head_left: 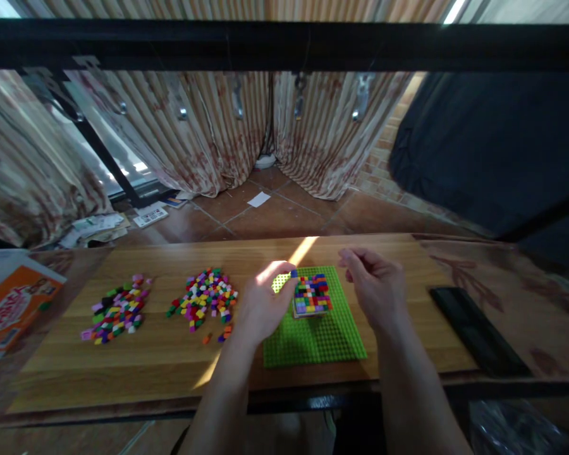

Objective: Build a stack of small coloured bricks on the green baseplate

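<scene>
A block of small multicoloured toy bricks [310,304] stands on a green studded baseplate [320,344]. At its far left corner, the thumb and forefinger of my left hand [265,300] close on a small blue brick [294,273]; whether this brick is joined to the block is unclear. My right hand [374,284] hovers above the right side of the baseplate, apart from the block. Its thumb and fingers are pinched together, and anything between them is too small or hidden to tell.
Two piles of loose bricks, one nearer [208,294] and one farther left [121,313], lie on the wooden table [171,373]. A black tray-like object [477,328] is at the right edge. An orange and white package [19,303] sits far left. A dark bar [265,47] crosses above.
</scene>
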`<state>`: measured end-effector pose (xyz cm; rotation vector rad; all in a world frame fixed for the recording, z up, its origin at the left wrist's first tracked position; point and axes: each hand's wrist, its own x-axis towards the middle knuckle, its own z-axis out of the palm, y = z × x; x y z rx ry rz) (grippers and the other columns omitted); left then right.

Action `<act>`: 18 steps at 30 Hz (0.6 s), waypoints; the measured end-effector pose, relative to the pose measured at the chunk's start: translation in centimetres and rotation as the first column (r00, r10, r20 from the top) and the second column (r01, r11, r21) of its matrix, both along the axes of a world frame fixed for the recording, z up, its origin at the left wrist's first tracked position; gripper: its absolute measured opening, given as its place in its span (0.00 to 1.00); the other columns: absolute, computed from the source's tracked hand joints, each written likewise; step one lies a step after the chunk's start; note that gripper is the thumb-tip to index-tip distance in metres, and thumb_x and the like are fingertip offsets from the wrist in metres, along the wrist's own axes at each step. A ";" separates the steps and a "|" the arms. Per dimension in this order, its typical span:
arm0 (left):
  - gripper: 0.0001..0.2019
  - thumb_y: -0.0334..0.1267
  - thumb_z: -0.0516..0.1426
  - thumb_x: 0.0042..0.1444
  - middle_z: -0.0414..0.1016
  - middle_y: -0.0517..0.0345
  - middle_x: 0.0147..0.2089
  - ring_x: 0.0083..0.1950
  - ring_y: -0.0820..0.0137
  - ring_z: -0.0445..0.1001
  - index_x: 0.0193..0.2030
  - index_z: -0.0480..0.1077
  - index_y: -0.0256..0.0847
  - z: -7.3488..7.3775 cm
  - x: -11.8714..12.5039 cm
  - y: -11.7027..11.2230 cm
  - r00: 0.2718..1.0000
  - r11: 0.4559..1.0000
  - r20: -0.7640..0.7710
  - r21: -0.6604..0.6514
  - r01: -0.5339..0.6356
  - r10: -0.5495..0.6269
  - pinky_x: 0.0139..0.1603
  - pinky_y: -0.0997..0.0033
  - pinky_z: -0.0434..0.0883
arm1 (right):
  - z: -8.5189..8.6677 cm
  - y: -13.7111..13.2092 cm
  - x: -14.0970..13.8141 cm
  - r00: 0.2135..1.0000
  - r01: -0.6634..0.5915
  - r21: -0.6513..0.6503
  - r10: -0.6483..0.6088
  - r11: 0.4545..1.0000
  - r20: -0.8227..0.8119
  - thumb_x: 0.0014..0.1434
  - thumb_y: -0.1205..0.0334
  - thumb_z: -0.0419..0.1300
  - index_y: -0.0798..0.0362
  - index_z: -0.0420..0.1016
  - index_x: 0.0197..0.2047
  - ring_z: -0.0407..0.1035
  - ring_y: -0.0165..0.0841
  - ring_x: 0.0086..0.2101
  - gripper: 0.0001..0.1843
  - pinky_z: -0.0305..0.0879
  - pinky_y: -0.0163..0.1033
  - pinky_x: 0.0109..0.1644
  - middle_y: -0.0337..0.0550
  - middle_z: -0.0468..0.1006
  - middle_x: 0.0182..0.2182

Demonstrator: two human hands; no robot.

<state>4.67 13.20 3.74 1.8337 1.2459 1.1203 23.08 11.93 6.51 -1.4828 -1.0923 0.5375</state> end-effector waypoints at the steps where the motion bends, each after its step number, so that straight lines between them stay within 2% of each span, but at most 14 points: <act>1: 0.08 0.37 0.57 0.58 0.79 0.55 0.44 0.46 0.65 0.76 0.43 0.75 0.43 0.2 0.6 0.1 0.999 1.000 -0.044 0.016 0.009 -0.009 0.51 0.63 0.70 | -0.6 0.2 0.7 0.999 -0.031 -0.038 0.031 0.999 0.014 0.56 0.53 0.61 0.54 0.78 0.29 0.63 0.28 0.22 0.13 0.58 0.35 0.25 0.39 0.73 0.20; 4: 0.07 0.34 0.57 0.56 0.79 0.55 0.42 0.45 0.64 0.75 0.41 0.74 0.43 0.3 2.0 0.3 0.987 0.998 -0.159 0.056 0.037 -0.028 0.51 0.60 0.69 | -2.5 0.8 1.7 0.992 -0.110 -0.126 0.117 0.986 0.050 0.56 0.53 0.60 0.54 0.79 0.30 0.66 0.29 0.24 0.14 0.60 0.37 0.28 0.41 0.76 0.23; 7: 0.08 0.32 0.56 0.57 0.79 0.54 0.43 0.45 0.62 0.74 0.42 0.74 0.43 0.1 3.1 0.5 0.972 0.993 -0.223 0.070 0.095 -0.077 0.55 0.54 0.67 | -3.7 1.1 1.7 0.982 -0.176 -0.156 0.184 0.972 0.032 0.56 0.52 0.59 0.55 0.79 0.30 0.68 0.31 0.26 0.15 0.62 0.38 0.30 0.43 0.78 0.24; 12: 0.08 0.32 0.56 0.56 0.79 0.53 0.42 0.46 0.61 0.74 0.41 0.75 0.44 -0.3 3.9 0.9 0.953 0.992 -0.292 0.074 0.104 -0.078 0.55 0.52 0.66 | -4.1 1.2 1.5 0.973 -0.224 -0.189 0.229 0.956 0.009 0.56 0.53 0.58 0.55 0.80 0.32 0.69 0.32 0.27 0.15 0.62 0.37 0.31 0.43 0.78 0.26; 18: 0.09 0.34 0.58 0.56 0.80 0.55 0.43 0.45 0.62 0.75 0.42 0.76 0.44 -0.3 3.7 1.0 0.971 0.996 -0.225 0.001 0.088 -0.085 0.51 0.56 0.69 | -4.3 1.4 1.6 0.966 -0.258 -0.186 0.259 0.948 -0.016 0.56 0.54 0.58 0.55 0.80 0.31 0.66 0.30 0.25 0.14 0.59 0.36 0.28 0.42 0.77 0.23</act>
